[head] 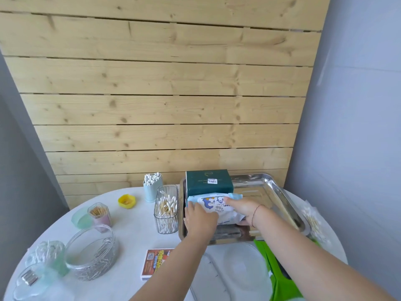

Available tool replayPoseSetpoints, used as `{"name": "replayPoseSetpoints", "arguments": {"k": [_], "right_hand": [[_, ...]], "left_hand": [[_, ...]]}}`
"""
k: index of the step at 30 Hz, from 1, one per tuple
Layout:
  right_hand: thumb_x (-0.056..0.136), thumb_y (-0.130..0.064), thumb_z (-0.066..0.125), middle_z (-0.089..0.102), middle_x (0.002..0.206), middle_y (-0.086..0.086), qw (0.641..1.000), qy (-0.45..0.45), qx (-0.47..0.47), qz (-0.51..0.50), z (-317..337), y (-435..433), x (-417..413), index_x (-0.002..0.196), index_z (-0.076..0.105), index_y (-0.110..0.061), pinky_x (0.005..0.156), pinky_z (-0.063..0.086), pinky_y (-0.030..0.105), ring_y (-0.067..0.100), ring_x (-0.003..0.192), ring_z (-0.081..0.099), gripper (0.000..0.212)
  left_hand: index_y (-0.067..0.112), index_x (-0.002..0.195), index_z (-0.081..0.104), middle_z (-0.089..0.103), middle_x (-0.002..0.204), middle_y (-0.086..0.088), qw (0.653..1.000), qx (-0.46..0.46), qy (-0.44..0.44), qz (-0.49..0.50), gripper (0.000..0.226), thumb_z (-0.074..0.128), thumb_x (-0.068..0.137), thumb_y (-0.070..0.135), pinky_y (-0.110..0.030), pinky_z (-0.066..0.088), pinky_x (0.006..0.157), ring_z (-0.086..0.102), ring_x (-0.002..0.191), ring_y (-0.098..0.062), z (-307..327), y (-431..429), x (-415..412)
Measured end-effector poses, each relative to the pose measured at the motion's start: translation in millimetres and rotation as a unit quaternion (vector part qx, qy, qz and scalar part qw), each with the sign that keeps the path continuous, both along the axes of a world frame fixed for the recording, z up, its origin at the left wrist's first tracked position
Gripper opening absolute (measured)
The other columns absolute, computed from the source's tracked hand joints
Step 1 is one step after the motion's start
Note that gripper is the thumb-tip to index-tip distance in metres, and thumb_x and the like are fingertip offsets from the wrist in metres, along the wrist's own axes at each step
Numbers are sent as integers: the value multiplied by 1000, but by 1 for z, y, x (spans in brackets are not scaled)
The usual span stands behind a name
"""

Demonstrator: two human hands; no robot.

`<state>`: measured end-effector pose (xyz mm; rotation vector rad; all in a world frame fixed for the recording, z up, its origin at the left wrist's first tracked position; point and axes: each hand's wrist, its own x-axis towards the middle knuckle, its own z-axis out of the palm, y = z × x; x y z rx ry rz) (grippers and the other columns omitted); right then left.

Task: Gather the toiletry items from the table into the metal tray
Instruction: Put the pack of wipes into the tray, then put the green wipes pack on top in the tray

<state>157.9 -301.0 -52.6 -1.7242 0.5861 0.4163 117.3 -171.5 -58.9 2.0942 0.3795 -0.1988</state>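
Observation:
A shiny metal tray (280, 192) stands at the far right of the white round table. Inside it, at the back left, a dark green box (208, 181) stands upright. In front of the box lies a white and blue pack of baby wipes (217, 205), inside the tray. My left hand (200, 220) grips the pack's left end. My right hand (243, 208) holds its right side, thumb on top. A clear ribbed holder of wooden cotton swabs (166, 210) stands just left of the tray. Behind it is a pale blue cup of white cotton swabs (152, 187).
On the left stand a yellow cap (126, 200), a toothpick jar (100, 216) by a green dish (80, 219), a round clear container (92, 254) and wrapped swabs (46, 255). An orange card box (156, 262) lies near the front. A bagged swab pack (311, 220) lies right of the tray.

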Motion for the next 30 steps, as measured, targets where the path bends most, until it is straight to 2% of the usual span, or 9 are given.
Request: {"name": "replayPoseSetpoints", "arguments": {"k": [4,7,10,15,18,21,24,28,30], "right_hand": [[85,-38,65,57,90,8,1000,-3,-3,-18,-6,6,4,112,51,-9,64,50,34,22,72,56,42],[80,-44,69,58,109,12,999,5,-33,-10,-9,7,7,126,51,-7,86,53,39,27,88,60,62],[85,-43,64,53,114,12,999,8,-34,2,-1,12,3,132,45,-8,92,49,38,26,92,54,62],[91,-48,50,41,147,14,978,-63,-172,97,34,-6,-26,139,40,-1,105,36,36,30,131,43,68],[89,-46,54,48,141,16,959,-131,-232,99,65,-54,-63,133,46,-2,106,38,40,30,128,47,62],[87,-31,62,63,116,9,935,-185,-298,43,72,-111,-110,111,61,-8,91,42,33,25,112,58,33],[83,-28,67,64,112,9,923,-156,-351,-10,50,-149,-156,109,61,-11,88,42,33,25,108,60,32],[88,-36,60,56,108,6,938,-57,-340,39,8,-155,-182,123,51,-9,78,36,27,20,97,53,45],[89,-38,58,53,104,4,953,-51,-297,46,-4,-151,-183,111,53,-14,74,38,28,19,93,52,33]], "left_hand": [[10,150,12,0,161,-5,991,113,-29,-57,75,48,87,26,-41,2,120,-3,148,-25,2,-8,-24],[13,151,6,-7,161,-4,982,148,-51,-103,78,48,88,26,-38,2,120,-7,148,-24,-5,-12,-41],[9,152,1,-8,161,-4,976,159,-37,-141,83,50,87,27,-37,3,121,-7,148,-22,-7,-7,-36],[9,152,7,-1,162,-3,980,133,-32,-145,80,51,87,26,-38,8,120,-2,149,-21,3,5,-33],[10,146,29,24,155,-7,992,39,-81,-93,62,52,88,18,-32,22,115,23,142,-24,10,-2,-59],[19,138,42,41,141,1,985,-106,-50,-130,51,54,88,14,-23,34,95,42,121,-14,16,-21,-104],[20,143,36,39,145,1,965,-199,59,-160,57,54,89,16,-20,29,94,40,127,-11,16,-45,-133],[26,102,48,49,108,4,948,-242,115,-172,20,52,88,12,-22,36,72,46,87,-7,11,-69,-142],[16,100,55,57,98,1,942,-264,121,-170,17,51,85,8,-22,36,65,49,79,-9,10,-78,-143]]}}
